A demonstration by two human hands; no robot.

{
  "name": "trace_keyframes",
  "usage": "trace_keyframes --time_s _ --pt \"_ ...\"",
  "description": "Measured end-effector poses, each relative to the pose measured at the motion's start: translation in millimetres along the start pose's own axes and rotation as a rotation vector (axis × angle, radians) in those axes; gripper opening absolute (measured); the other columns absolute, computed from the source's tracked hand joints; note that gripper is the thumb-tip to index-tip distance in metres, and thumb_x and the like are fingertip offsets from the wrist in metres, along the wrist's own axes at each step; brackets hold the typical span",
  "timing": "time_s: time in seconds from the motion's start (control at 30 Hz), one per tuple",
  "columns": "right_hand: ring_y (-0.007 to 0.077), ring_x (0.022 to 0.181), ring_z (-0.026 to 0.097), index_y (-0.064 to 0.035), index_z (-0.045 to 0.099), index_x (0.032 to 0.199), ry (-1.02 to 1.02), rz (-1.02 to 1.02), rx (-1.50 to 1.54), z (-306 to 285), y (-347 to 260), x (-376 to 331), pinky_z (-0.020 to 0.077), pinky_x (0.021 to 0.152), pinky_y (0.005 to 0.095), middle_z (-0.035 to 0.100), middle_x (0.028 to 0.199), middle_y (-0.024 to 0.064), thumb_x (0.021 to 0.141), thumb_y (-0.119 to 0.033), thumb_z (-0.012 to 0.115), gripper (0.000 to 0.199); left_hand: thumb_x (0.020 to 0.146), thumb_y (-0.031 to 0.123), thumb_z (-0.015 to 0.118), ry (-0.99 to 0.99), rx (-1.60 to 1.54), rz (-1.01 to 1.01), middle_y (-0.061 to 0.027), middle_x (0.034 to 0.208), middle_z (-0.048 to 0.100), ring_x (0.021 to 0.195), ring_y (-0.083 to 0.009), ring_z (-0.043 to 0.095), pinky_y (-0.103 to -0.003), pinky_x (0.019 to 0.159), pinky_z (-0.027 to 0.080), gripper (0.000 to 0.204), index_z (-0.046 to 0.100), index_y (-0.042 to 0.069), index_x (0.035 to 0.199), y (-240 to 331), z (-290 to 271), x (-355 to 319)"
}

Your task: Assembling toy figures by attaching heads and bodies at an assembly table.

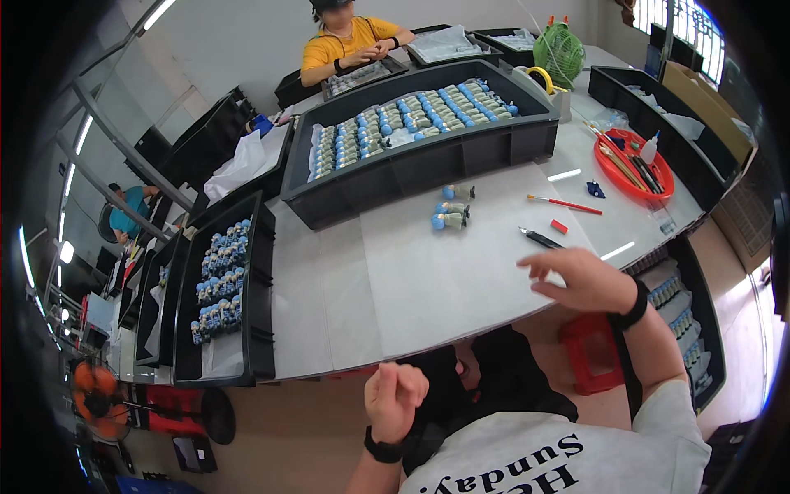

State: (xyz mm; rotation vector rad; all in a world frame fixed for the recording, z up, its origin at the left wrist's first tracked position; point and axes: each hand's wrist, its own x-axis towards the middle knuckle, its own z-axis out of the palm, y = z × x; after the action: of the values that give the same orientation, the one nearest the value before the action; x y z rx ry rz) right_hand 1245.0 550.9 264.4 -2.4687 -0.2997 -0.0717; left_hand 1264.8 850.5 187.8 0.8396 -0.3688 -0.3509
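My right hand [572,276] hovers over the front right of the table, thumb and fingers apart, holding nothing visible. Just beyond its fingertips lies a black pen-like tool with a pointed metal tip [541,238], beside a small red block [559,226]. A red-handled paintbrush [566,204] rests farther back. My left hand [395,401] is off the table's front edge with its fingers curled in; whatever they might hold is hidden. Three small figurines with blue heads and grey-green bodies [451,209] lie on the white sheet [420,280] between my hands and the large tray.
A large black tray [428,156] of figurines stands ahead; another tray [262,288] sits left. At right are a red dish of brushes [605,169], tape [539,78] and a green fan [559,53]. A co-worker in yellow [362,37] sits opposite. A red stool [591,354] stands below.
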Motion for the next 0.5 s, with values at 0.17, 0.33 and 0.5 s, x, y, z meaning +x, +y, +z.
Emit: trace_keyframes --time_s 0.17,0.33,0.5 --pt "0.0282 0.077 0.059 -0.0048 0.056 0.100 0.295 0.015 -0.239 17 21 91 0.0470 0.067 0.0371 0.061 0.085 0.0125 0.075 -0.009 0.059 0.026 0.091 0.009 0.043 -0.009 0.580 -0.023 0.0005 0.057 0.045 0.053 -0.0050 0.042 -0.019 0.047 0.032 0.012 0.042 0.003 0.101 -31 24 33" --pt "0.0292 0.077 0.060 -0.0043 0.057 0.081 0.227 0.026 -0.600 72 38 137 0.0485 0.061 0.0371 0.056 0.090 0.0171 0.066 -0.009 0.065 0.017 0.086 -0.001 0.046 -0.013 0.567 0.016 -0.0073 0.090 0.053 0.063 -0.0069 0.047 -0.019 0.058 0.042 0.020 0.043 0.002 0.105 -50 15 49" --pt "0.0282 0.077 0.060 -0.0001 0.062 0.079 0.265 0.064 -0.700 92 50 159 0.0505 0.060 0.0333 0.057 0.085 0.0186 0.066 -0.003 0.061 0.013 0.084 0.000 0.050 0.085 0.537 0.024 -0.0063 0.096 0.053 0.072 -0.0081 0.051 -0.022 0.067 0.045 0.019 0.045 0.000 0.103 -43 -8 61"
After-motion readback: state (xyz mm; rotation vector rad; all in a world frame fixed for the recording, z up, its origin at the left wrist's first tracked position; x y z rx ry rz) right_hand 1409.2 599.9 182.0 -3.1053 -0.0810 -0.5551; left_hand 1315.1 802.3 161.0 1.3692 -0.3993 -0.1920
